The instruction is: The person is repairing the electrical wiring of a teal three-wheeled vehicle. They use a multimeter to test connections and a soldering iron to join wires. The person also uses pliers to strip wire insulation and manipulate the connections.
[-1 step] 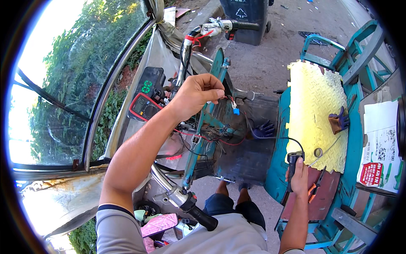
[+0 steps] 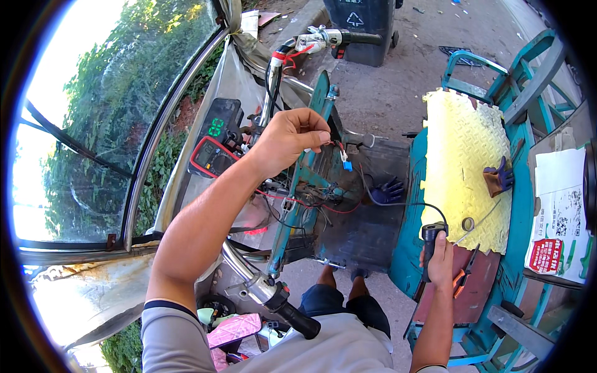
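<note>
My left hand (image 2: 287,142) is closed in a pinch on thin wires by the teal front frame (image 2: 303,177). From its fingertips hang short wires with a small white and blue connector (image 2: 347,165). My right hand (image 2: 441,261) is wrapped round a black throttle grip (image 2: 430,234) over the right-hand bench. A dark cable (image 2: 404,203) runs from the grip toward the frame. Beside my left forearm sits a red and black multimeter (image 2: 214,156), next to a display with green digits (image 2: 216,127). Loose wires (image 2: 305,219) tangle below my left hand.
Pliers with orange handles (image 2: 460,283), a tape roll (image 2: 467,224) and a glove (image 2: 498,177) lie on or by the yellow foam mat (image 2: 463,143). Another glove (image 2: 388,190) rests on the dark floor panel. Handlebar ends (image 2: 298,320) jut out near my body. A dark bin (image 2: 360,31) stands ahead.
</note>
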A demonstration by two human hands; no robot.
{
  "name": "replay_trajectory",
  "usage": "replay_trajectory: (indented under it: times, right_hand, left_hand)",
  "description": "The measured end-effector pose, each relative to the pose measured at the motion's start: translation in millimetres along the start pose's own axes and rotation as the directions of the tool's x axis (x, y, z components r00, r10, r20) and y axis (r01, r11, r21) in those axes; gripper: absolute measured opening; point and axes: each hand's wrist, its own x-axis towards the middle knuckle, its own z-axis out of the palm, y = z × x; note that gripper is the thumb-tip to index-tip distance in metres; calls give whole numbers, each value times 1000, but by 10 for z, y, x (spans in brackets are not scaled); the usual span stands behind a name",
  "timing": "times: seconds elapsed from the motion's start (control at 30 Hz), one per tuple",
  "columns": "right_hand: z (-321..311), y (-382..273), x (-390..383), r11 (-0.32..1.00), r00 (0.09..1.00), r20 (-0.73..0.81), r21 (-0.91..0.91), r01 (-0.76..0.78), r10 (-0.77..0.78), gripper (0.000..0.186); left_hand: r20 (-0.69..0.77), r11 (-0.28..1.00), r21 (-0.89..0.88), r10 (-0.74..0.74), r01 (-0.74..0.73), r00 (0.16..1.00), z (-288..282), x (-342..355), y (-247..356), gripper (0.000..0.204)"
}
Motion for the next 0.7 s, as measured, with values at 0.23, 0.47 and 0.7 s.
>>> replay_trajectory:
  times: [0.23,0.47,0.7]
  right_hand:
    - [23,-63,-60,1000,1000,-2,13,-5,5,59]
    - [99,-63,-84,983,999,-28,-179,-42,38,49]
    - [79,-197,-494,983,989,27,-114,147,-145,50]
  left_hand:
    - [-36,1000,17,-3,4,999,37,-5,55,12]
    - [-48,999,24,-43,44,998,-11,-52,13,10]
    - [27,930,364,40,-47,999,10,91,59,22]
